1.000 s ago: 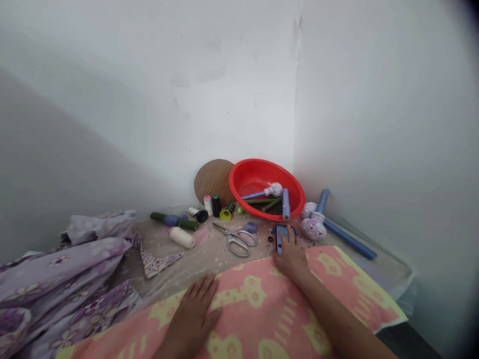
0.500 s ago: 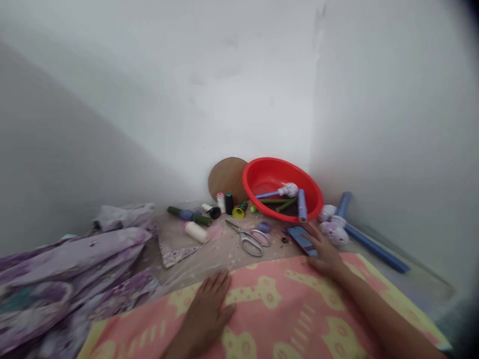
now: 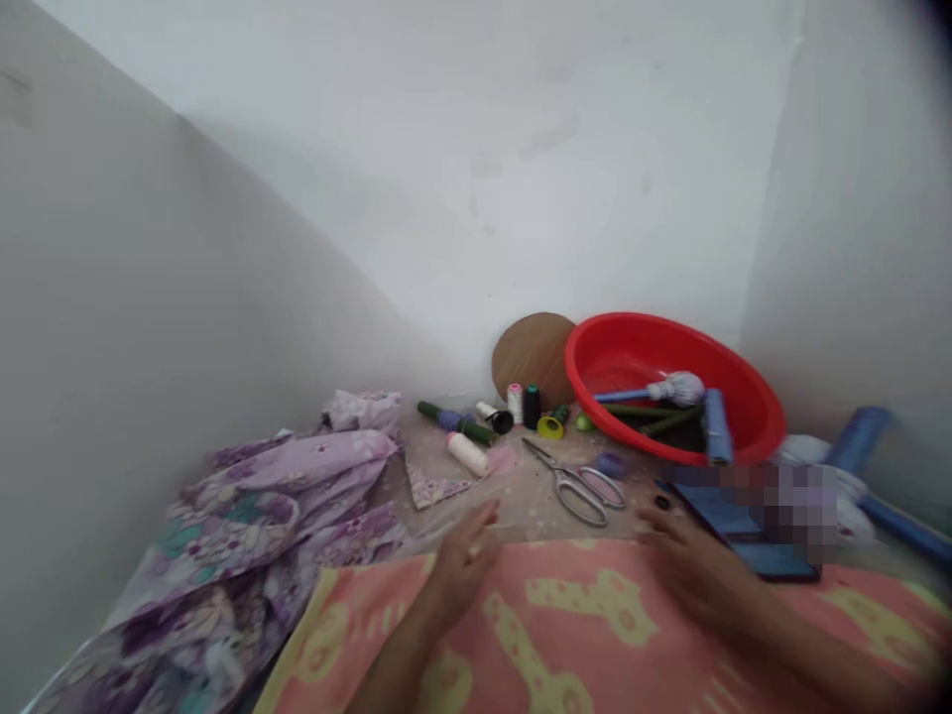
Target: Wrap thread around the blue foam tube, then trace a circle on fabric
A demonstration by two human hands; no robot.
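The blue phone (image 3: pixel 714 516) lies by the pink blanket's (image 3: pixel 580 620) far edge; my right hand (image 3: pixel 695 570) sits open beside it, holding nothing (my left hand (image 3: pixel 465 560) has lifted off the blanket, open and empty).

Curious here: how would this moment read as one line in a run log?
left hand: open, at edge of pink cloth | right hand: open, beside phone | nearby: scissors, red basin

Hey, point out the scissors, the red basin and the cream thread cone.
Scissors (image 3: pixel 559 473), head view, on the pivot.
Red basin (image 3: pixel 640 323), head view, on the rim.
Cream thread cone (image 3: pixel 468 454), head view, on the middle of the thread.
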